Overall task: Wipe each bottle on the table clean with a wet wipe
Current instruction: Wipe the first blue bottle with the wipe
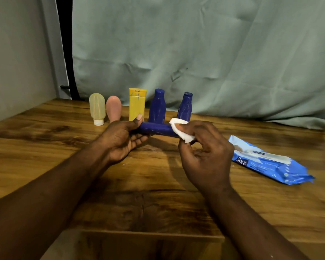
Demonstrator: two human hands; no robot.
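left hand (120,139) grips the bottle (156,129) sideways mid-frame, right hand (204,152) pinches the wipe (180,130) on it, so a hard swipe could topple the upright bottles (157,106) just behind.

Surface (45,147): brown wood-grain top, glossy, with dark knots. Backdrop: creased pale green cloth (214,53) hanging behind, reaching the far edge. Left: plain grey wall (17,53), narrow dark gap (64,34) beside it. Lighting dim.
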